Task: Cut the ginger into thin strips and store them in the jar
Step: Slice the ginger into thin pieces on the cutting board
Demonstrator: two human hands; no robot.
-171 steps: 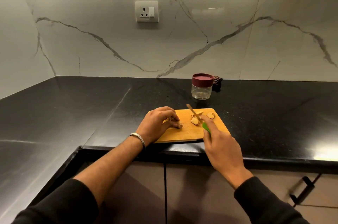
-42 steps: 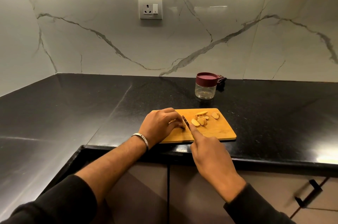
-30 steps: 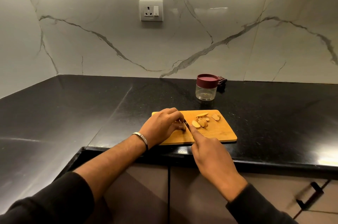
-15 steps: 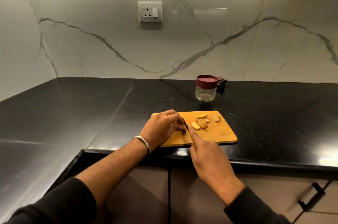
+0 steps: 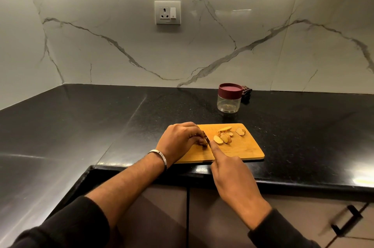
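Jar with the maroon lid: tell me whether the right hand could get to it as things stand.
Probably yes, but not at once. The jar stands in the open on the countertop just beyond the cutting board, with only low ginger slices between. The right hand is occupied gripping the knife.

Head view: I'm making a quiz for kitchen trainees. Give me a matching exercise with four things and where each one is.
Things:
1. jar
2. ginger slices
3. left hand
4. wall socket

Places:
A. on the marble wall
B. on the cutting board's left part, holding a ginger piece
C. on the counter behind the board
D. on the board's far right part

Pairs: 1-C, 2-D, 3-B, 4-A
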